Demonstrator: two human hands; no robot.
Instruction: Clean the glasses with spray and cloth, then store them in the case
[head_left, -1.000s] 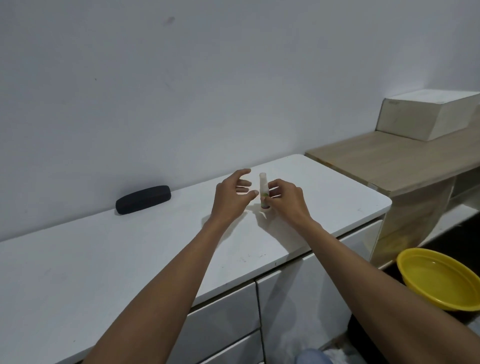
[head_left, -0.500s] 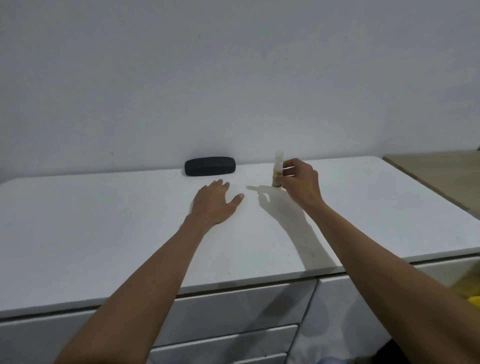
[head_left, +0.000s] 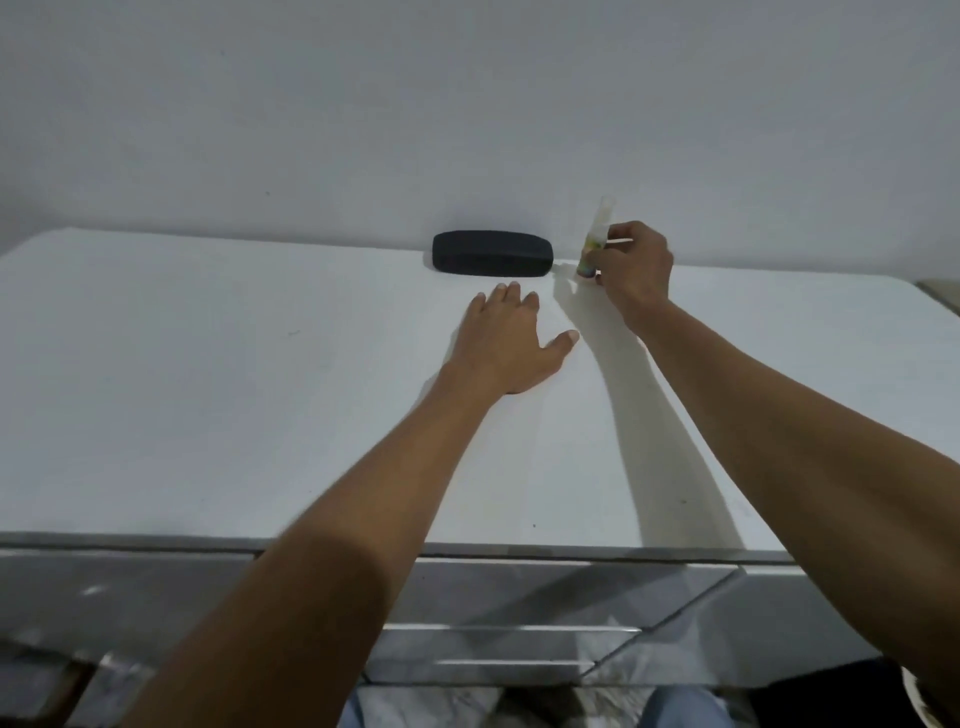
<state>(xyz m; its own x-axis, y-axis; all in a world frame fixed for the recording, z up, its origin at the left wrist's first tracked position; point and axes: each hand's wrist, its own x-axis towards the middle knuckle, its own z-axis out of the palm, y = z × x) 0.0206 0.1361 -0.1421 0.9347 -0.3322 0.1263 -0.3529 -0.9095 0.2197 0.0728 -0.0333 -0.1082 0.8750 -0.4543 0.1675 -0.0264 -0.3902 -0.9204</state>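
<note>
A small clear spray bottle (head_left: 594, 241) with a coloured label stands upright at the back of the white cabinet top (head_left: 260, 389), close to the wall. My right hand (head_left: 631, 270) is closed around its lower half. Just left of the bottle lies a closed black glasses case (head_left: 492, 260), lengthwise along the wall. My left hand (head_left: 511, 340) rests flat on the top with fingers spread, palm down, a short way in front of the case and holding nothing. No glasses or cloth are visible.
The cabinet has white drawers (head_left: 519, 597) below its front edge. A plain white wall (head_left: 467, 104) rises directly behind the case and bottle. A sliver of a wooden surface (head_left: 943, 291) shows at the far right.
My right hand has carried the spray bottle back toward the wall, to just right of the case. My left hand has let go of the bottle and come down flat on the top.
</note>
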